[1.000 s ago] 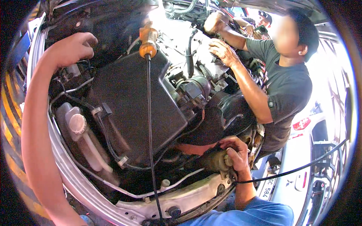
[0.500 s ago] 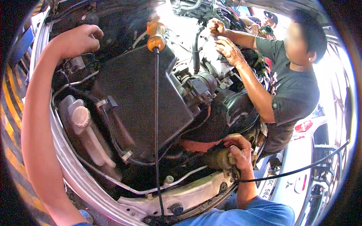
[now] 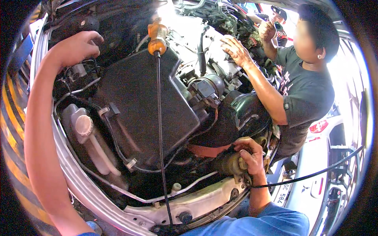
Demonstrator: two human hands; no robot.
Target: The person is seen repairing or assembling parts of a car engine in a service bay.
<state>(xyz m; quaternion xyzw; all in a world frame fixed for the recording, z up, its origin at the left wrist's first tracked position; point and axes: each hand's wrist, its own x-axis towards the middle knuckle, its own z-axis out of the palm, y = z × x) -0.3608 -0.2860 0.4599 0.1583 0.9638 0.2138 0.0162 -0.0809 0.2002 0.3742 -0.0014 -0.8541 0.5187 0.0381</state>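
Nearest, the right hand (image 3: pixel 249 155) wraps around a grimy cylindrical engine part (image 3: pixel 228 163) low at the bay's front edge, steadying it. Beyond, a prop rod (image 3: pixel 159 118) crosses the black air-box cover (image 3: pixel 145 102). Farthest, the left hand (image 3: pixel 76 47), fingers curled, braces on the bay's dark rear corner.

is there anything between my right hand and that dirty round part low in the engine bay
No. Your right hand is already wrapped on the grimy round part, touching it with nothing visible between. The black air box and the hood prop rod sit off to its left, clear of the grip.
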